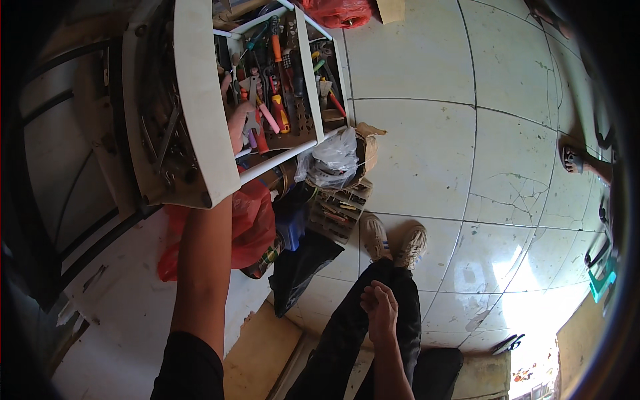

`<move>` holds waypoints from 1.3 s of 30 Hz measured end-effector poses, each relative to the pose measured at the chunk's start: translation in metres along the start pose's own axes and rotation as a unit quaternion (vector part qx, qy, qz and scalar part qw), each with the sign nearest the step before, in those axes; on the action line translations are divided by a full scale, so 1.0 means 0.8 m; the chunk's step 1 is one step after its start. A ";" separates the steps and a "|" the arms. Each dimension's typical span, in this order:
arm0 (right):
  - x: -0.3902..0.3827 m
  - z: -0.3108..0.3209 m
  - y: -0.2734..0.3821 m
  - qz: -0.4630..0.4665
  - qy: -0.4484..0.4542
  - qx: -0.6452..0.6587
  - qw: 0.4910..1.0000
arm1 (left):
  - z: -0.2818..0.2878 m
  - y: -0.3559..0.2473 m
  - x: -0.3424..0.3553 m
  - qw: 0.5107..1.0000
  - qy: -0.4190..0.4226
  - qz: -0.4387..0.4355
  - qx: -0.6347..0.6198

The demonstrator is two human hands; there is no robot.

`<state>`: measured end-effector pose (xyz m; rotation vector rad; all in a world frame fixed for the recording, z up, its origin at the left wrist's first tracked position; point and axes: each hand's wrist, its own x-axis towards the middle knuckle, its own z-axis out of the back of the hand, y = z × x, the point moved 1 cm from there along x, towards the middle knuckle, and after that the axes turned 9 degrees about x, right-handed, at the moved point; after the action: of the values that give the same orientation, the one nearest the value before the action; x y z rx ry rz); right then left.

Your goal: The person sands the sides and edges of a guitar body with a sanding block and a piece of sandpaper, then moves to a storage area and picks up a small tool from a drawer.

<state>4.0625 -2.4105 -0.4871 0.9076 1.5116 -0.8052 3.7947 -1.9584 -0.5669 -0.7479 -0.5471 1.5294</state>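
My left hand (pixel 237 125) reaches under the top of a white shelved rack (pixel 200 100) into a compartment crowded with screwdrivers (pixel 280 117), pliers and other hand tools. Its fingers are wrapped at a grey metal wrench (pixel 253 93); the wrist is hidden behind the rack. The outer tier at left holds dark metal tools (pixel 167 140). My right hand (pixel 380 310) hangs low over my dark-trousered legs, fingers loosely curled, with nothing seen in it.
Below the rack are red plastic bags (pixel 180 257), a clear bag (pixel 337 157), a compartmented parts tray (pixel 337 217) and a black bag (pixel 300 270). Another person's sandalled foot (pixel 573 160) stands on the tiled floor (pixel 420 153) at right. A dark metal frame (pixel 50 93) is at left.
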 end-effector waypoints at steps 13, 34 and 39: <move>-0.001 0.024 -0.011 0.028 0.019 -0.024 0.999 | -0.051 -0.006 -0.127 0.972 -0.094 -0.066 0.206; -0.145 0.129 0.074 0.133 0.009 -0.013 0.991 | 0.073 -0.108 -0.557 0.915 0.266 0.246 0.176; -0.188 0.113 0.143 0.150 -0.049 -0.132 0.979 | 0.096 -0.085 -0.640 0.846 0.315 0.411 0.125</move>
<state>4.2149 -2.4526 -0.3499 0.8568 1.3181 -0.4135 3.7862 -2.4517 -0.3961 -1.2967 0.5445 1.9191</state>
